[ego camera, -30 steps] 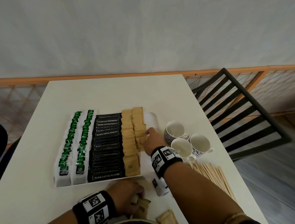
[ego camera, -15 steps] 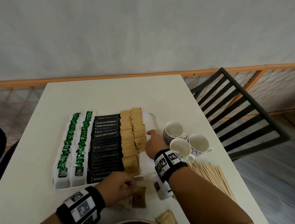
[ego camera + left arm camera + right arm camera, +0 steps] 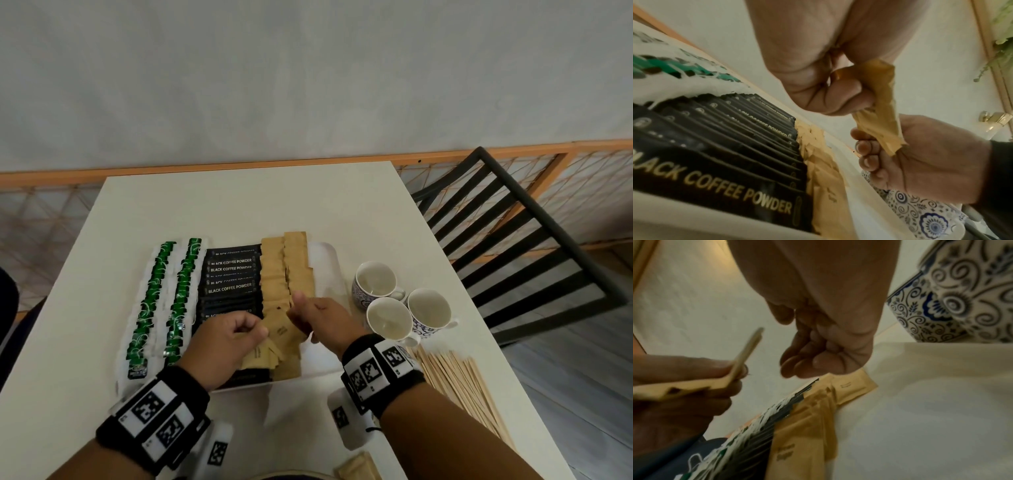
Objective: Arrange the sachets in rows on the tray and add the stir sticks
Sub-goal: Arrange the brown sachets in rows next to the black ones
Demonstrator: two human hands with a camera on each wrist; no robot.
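A white tray (image 3: pixel 327 263) holds rows of green-and-white tea sachets (image 3: pixel 152 301), black coffee sachets (image 3: pixel 233 288) and brown sugar sachets (image 3: pixel 274 274). My left hand (image 3: pixel 229 339) hovers over the tray's near end and grips a few brown sachets (image 3: pixel 879 105) in curled fingers. My right hand (image 3: pixel 322 318) is just right of them, fingers curled and thumb raised. In the right wrist view nothing lies between the right hand's fingers (image 3: pixel 812 360), and the held sachets (image 3: pixel 694 384) stay a little apart from them. Wooden stir sticks (image 3: pixel 459 383) lie on the table, right of my right wrist.
Three patterned cups (image 3: pixel 376 284) stand close to the tray's right edge. More loose brown sachets (image 3: pixel 359 466) lie at the table's near edge. A black slatted chair (image 3: pixel 513 240) is beyond the table's right side. A wall and railing lie behind.
My left hand rose from the table's near edge to over the tray, carrying brown sachets. My right hand left the brown row and drew back toward the left hand.
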